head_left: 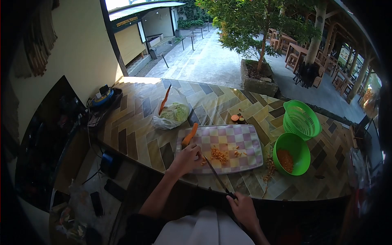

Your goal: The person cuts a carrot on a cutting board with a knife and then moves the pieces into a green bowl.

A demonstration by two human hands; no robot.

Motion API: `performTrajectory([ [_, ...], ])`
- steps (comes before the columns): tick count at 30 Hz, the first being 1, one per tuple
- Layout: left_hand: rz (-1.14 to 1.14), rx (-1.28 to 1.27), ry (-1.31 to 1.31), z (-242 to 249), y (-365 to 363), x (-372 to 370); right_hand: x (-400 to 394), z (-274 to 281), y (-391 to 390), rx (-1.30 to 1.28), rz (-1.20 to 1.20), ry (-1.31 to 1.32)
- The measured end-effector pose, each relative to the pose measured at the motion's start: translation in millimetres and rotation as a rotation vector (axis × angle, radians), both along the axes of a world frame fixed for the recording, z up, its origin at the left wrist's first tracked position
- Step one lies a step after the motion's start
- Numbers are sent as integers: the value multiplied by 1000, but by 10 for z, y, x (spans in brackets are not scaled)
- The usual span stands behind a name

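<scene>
My right hand (243, 207) is closed round the dark handle of a kitchen knife (217, 176). Its blade slants up and left over the near edge of a checked cutting board (245, 141), with the tip beside my left fingers. On the board's left part, my left hand (185, 160) has its fingers curled down on a piece of carrot, mostly hidden, with orange bits showing by the fingertips. Just beyond it lies a longer peeled carrot (190, 135). Diced carrot (219, 155) is heaped mid-board, with a few loose bits to the right.
Right of the board, a green bowl (303, 157) holds orange bits, with a green colander (302, 118) behind it. Peelings (269, 167) lie beside the bowl. Beyond the board are a plastic bag with cabbage (175, 113), a carrot strip (165, 99) and carrot ends (234, 118).
</scene>
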State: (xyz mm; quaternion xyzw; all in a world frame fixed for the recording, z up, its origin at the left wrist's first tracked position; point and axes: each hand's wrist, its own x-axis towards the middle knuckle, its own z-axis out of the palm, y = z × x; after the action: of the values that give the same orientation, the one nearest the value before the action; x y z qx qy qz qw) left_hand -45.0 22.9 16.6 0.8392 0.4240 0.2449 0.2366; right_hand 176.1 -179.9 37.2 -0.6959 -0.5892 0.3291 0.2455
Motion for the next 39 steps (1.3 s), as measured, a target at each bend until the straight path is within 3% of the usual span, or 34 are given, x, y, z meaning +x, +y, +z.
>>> performTrajectory([
  [15, -180, 65, 9, -98, 145, -62, 45, -74, -20, -37, -77, 116],
  [33, -275, -69, -163, -140, 251, -147, 60, -92, 17, -42, -86, 121],
  [39, -197, -26, -111, -37, 136, -50, 40, -28, 33, -53, -94, 143],
])
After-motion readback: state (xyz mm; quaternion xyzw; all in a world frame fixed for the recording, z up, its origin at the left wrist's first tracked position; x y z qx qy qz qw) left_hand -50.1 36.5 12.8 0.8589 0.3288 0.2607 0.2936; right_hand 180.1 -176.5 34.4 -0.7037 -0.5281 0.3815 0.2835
